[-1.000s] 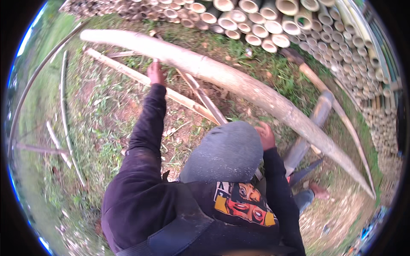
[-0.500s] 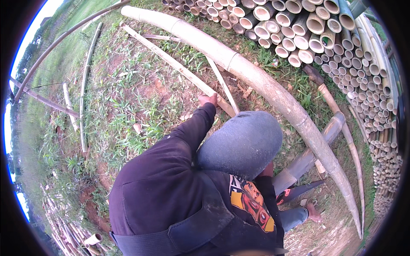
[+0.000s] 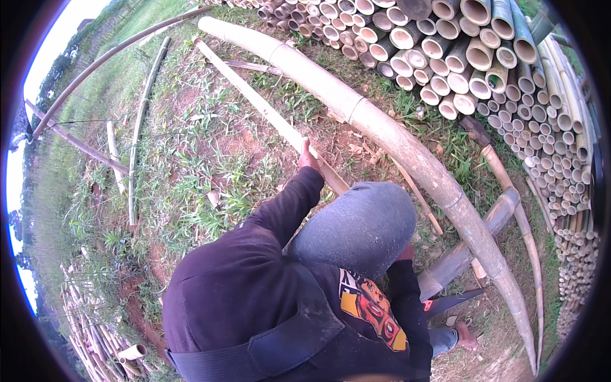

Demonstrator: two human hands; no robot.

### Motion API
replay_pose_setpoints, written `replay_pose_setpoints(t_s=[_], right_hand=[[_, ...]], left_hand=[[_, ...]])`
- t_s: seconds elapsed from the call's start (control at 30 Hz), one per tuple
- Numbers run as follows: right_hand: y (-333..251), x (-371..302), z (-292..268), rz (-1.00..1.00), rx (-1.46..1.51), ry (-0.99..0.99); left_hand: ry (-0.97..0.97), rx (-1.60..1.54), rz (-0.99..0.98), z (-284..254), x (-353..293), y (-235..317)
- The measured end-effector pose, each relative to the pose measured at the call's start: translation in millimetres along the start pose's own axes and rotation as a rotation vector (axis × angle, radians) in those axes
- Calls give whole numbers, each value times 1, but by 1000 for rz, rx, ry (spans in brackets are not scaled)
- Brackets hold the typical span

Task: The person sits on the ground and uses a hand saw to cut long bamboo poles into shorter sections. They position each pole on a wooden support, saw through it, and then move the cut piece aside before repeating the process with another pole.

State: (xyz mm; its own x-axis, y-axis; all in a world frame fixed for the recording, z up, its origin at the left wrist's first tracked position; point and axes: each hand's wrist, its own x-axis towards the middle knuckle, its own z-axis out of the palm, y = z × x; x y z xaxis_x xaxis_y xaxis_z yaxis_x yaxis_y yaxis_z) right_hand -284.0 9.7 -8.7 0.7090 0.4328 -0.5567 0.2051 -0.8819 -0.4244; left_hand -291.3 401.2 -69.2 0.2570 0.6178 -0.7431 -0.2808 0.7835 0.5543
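My left hand (image 3: 307, 156) is closed around a long, pale split bamboo strip (image 3: 258, 100). The strip slopes up toward the far left, and its near end disappears behind my raised knee (image 3: 359, 223). Only a sliver of my right hand (image 3: 405, 252) shows on the right of that knee; its fingers are hidden, and so is anything in them. On the ground between the knee and a thick bamboo pole (image 3: 401, 143) lies a thinner bamboo strip (image 3: 418, 196).
The thick pole rests across a shorter bamboo piece (image 3: 471, 240) on my right. Below that is a dark tapered blade (image 3: 453, 301) with red at one end. Stacked cut bamboo (image 3: 471, 57) fills the far right. Thin poles (image 3: 143, 121) lie in grass on the left.
The thin strip that slanted beside the held one now lies farther right, near the thick pole. My left hand and its strip have shifted slightly; the whole view has turned a little.
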Motion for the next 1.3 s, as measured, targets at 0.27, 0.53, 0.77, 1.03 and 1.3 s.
replay_pose_setpoints(t_s=[0.27,0.53,0.77,1.03,1.3], right_hand=[[25,-27,-19,-251,52,214],[58,-66,-94,-167,-196,701],[96,-79,-123,-295,-133,850],[123,-68,-148,-241,-251,910],[156,-47,-175,-240,-270,1003]], left_hand=[[-381,-5,81,41,-55,21],[-602,414,201,98,-99,14],[-800,360,-32,88,-122,1],[-883,360,-157,100,-117,-10],[-1105,1072,-105,106,-137,-23]])
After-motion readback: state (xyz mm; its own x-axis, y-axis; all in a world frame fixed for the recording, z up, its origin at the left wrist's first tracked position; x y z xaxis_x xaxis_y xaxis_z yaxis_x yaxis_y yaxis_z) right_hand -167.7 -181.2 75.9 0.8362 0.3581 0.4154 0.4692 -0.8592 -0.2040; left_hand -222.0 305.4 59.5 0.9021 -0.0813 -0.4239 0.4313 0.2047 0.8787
